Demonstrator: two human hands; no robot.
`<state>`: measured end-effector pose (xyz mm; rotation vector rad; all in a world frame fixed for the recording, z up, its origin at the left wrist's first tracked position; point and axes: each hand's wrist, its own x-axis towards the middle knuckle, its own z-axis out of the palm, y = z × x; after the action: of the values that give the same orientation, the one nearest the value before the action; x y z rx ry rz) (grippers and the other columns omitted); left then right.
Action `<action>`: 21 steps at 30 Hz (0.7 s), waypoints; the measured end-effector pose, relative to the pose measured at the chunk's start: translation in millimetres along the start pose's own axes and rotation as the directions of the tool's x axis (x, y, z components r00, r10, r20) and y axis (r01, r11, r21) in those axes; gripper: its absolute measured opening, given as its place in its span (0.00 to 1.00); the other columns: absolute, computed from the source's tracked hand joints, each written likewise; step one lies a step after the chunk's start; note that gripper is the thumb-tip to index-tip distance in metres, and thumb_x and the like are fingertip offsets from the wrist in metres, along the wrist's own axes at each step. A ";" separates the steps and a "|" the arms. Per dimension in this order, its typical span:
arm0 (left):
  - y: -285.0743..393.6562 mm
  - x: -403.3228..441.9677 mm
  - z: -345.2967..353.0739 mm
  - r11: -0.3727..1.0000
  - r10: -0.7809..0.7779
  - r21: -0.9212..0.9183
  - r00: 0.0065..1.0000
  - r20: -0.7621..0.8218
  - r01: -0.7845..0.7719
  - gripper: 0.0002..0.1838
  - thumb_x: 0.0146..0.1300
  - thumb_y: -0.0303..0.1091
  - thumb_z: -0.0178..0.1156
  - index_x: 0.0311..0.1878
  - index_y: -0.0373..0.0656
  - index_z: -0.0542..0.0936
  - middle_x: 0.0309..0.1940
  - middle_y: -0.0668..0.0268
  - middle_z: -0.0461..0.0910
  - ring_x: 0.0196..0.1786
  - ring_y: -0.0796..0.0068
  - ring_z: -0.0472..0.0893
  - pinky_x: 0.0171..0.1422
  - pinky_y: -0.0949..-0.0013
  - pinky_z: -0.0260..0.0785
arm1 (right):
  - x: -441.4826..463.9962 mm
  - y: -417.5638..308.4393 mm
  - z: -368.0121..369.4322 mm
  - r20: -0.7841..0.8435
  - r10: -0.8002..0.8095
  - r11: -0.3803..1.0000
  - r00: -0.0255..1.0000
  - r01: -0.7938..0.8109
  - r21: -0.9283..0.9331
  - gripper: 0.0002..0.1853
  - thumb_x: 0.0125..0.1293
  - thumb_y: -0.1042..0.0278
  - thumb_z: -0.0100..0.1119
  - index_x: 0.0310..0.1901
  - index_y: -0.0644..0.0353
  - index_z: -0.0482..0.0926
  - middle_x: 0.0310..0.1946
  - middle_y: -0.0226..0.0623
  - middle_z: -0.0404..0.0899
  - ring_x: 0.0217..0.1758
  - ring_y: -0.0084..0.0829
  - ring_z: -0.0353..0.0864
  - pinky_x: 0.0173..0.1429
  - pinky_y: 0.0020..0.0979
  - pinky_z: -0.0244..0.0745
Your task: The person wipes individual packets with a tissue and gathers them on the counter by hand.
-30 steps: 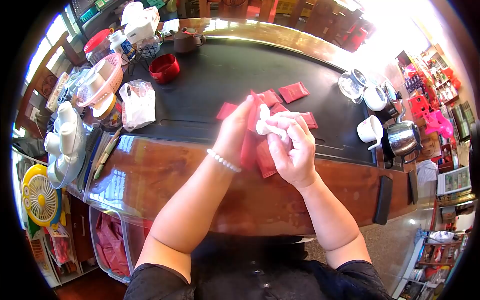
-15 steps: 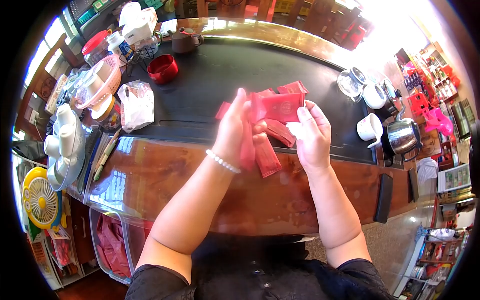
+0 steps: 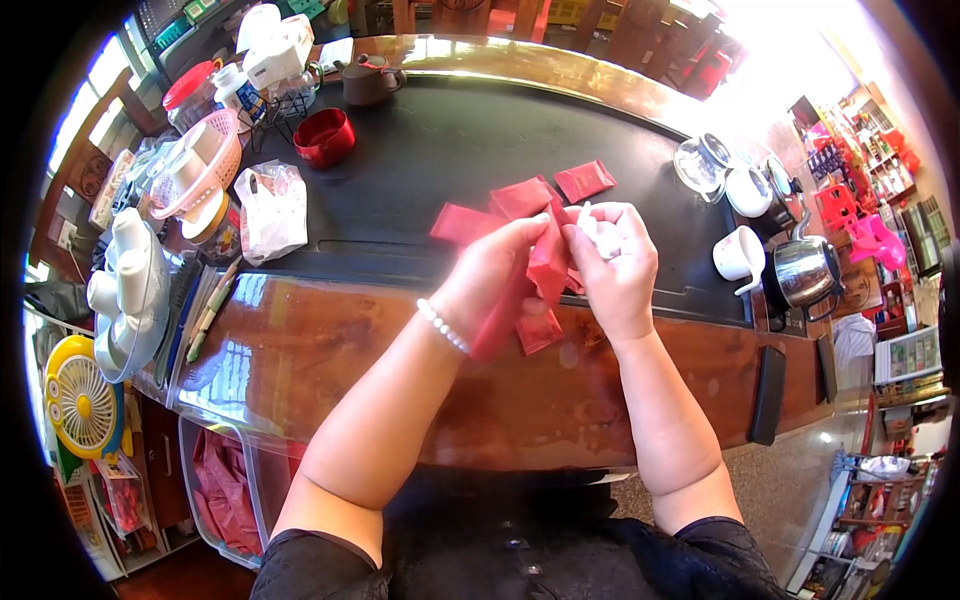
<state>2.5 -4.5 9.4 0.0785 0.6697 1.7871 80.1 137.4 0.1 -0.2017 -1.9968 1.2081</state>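
Observation:
My left hand [image 3: 485, 275], with a white bead bracelet at the wrist, is closed on a red packet [image 3: 548, 262] held upright between thumb and fingers. Another red strip, blurred, hangs below that palm. My right hand [image 3: 615, 280] touches the held packet's right side with its thumb and fingertips. A small crumpled white piece [image 3: 603, 236] is tucked in its curled fingers. More flat red packets lie around the hands: a separate packet [image 3: 585, 180] at the back, a blurred packet [image 3: 462, 224] at the left and a packet [image 3: 539, 330] on the wooden edge.
A black tray surface [image 3: 450, 130] is set in the glossy wooden table [image 3: 350, 350]. On the left stand a red bowl [image 3: 325, 138], a plastic bag [image 3: 272, 212] and a pink basket [image 3: 215, 165]. A white cup [image 3: 738, 254] and metal kettle [image 3: 805, 270] stand right.
The packet my hands held flat between them has turned upright in my left hand. My right fingers have curled in around the white piece.

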 end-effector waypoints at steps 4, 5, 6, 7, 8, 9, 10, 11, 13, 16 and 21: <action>-4.4 0.2 0.5 0.998 0.035 0.062 0.996 -0.080 -0.030 0.14 0.72 0.44 0.50 0.41 0.44 0.78 0.29 0.71 0.79 0.26 0.80 0.75 0.24 0.75 0.64 | -0.8 -10.0 -0.8 0.000 -0.209 0.965 0.978 0.206 -0.162 0.09 0.56 0.80 0.65 0.38 0.63 0.77 0.35 0.38 0.75 0.31 0.30 0.78 0.36 0.28 0.73; -4.6 -0.7 5.9 0.996 0.053 0.081 0.990 -0.129 -0.043 0.14 0.72 0.44 0.51 0.40 0.44 0.78 0.29 0.71 0.79 0.26 0.80 0.75 0.25 0.76 0.65 | -0.9 -10.5 -0.3 -0.006 -0.226 0.958 0.974 0.222 -0.184 0.10 0.56 0.81 0.65 0.39 0.63 0.76 0.35 0.37 0.75 0.33 0.29 0.78 0.38 0.27 0.74; -5.5 0.2 7.9 0.997 0.063 0.061 0.989 -0.137 -0.055 0.14 0.72 0.44 0.51 0.40 0.44 0.78 0.29 0.71 0.79 0.27 0.80 0.76 0.27 0.75 0.66 | -1.0 -10.8 -0.1 -0.011 -0.244 0.950 0.970 0.237 -0.206 0.10 0.56 0.82 0.65 0.39 0.63 0.76 0.36 0.37 0.75 0.35 0.28 0.78 0.41 0.27 0.74; -6.3 1.1 9.5 0.997 0.073 0.042 0.987 -0.145 -0.068 0.14 0.72 0.44 0.52 0.40 0.44 0.78 0.29 0.71 0.79 0.27 0.80 0.76 0.28 0.75 0.67 | -0.9 -10.7 -0.1 -0.016 -0.262 0.941 0.965 0.251 -0.228 0.11 0.56 0.83 0.65 0.39 0.63 0.75 0.36 0.36 0.75 0.37 0.27 0.78 0.43 0.27 0.75; -6.5 1.7 10.2 0.996 0.084 0.024 0.985 -0.153 -0.081 0.13 0.72 0.44 0.52 0.40 0.44 0.78 0.29 0.71 0.79 0.28 0.80 0.76 0.29 0.75 0.68 | -0.5 -10.2 -0.2 -0.014 -0.280 0.934 0.960 0.269 -0.235 0.11 0.56 0.82 0.65 0.39 0.63 0.75 0.37 0.36 0.75 0.37 0.27 0.78 0.43 0.27 0.75; -6.3 1.7 8.6 0.996 0.080 0.037 0.987 -0.141 -0.076 0.14 0.72 0.44 0.52 0.40 0.44 0.78 0.30 0.71 0.79 0.28 0.80 0.76 0.30 0.75 0.68 | -0.1 -9.2 0.0 -0.013 -0.298 0.927 0.955 0.286 -0.242 0.11 0.57 0.82 0.65 0.39 0.64 0.75 0.37 0.36 0.75 0.37 0.26 0.78 0.43 0.27 0.75; -5.8 1.5 5.5 0.996 0.077 0.051 0.989 -0.129 -0.071 0.14 0.72 0.44 0.52 0.40 0.44 0.78 0.30 0.71 0.79 0.29 0.79 0.77 0.31 0.75 0.69 | 0.2 -8.1 0.1 -0.011 -0.315 0.920 0.949 0.302 -0.249 0.11 0.57 0.81 0.65 0.39 0.64 0.74 0.37 0.36 0.75 0.37 0.26 0.78 0.43 0.27 0.75; -5.0 0.9 3.2 0.996 0.073 0.064 0.990 -0.117 -0.066 0.14 0.72 0.44 0.52 0.40 0.44 0.78 0.31 0.70 0.79 0.30 0.79 0.77 0.32 0.74 0.69 | 0.4 -5.8 -0.4 -0.020 -0.297 0.931 0.955 0.284 -0.231 0.10 0.58 0.79 0.65 0.40 0.63 0.75 0.37 0.36 0.75 0.37 0.27 0.78 0.42 0.27 0.74; -1.6 -2.5 2.9 0.998 0.056 0.007 0.998 -0.023 -0.056 0.15 0.72 0.45 0.51 0.41 0.43 0.78 0.31 0.70 0.79 0.30 0.79 0.77 0.32 0.74 0.70 | 0.5 -1.8 -1.4 -0.036 -0.259 0.949 0.965 0.248 -0.194 0.09 0.61 0.76 0.64 0.41 0.63 0.75 0.36 0.36 0.76 0.35 0.27 0.78 0.38 0.27 0.74; 1.6 -7.9 25.7 0.992 0.100 -0.075 0.994 -0.054 -0.104 0.15 0.73 0.45 0.50 0.45 0.43 0.77 0.31 0.69 0.80 0.31 0.79 0.78 0.29 0.75 0.69 | -1.1 -12.0 -3.2 0.005 0.222 0.933 0.975 -0.213 0.290 0.08 0.68 0.71 0.60 0.44 0.62 0.73 0.34 0.33 0.78 0.35 0.21 0.77 0.40 0.24 0.74; 0.1 3.1 -12.5 0.991 0.115 -0.087 0.979 0.167 -0.101 0.17 0.75 0.46 0.47 0.50 0.42 0.76 0.36 0.69 0.80 0.36 0.77 0.79 0.36 0.73 0.72 | 1.2 -13.2 -1.7 -0.024 0.161 0.873 0.987 -0.131 0.470 0.11 0.73 0.67 0.51 0.51 0.63 0.69 0.36 0.32 0.78 0.38 0.19 0.76 0.43 0.21 0.73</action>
<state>-3.5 -6.7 -1.8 0.2176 0.4793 1.8840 83.7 132.1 11.8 -0.1458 -1.5986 1.7215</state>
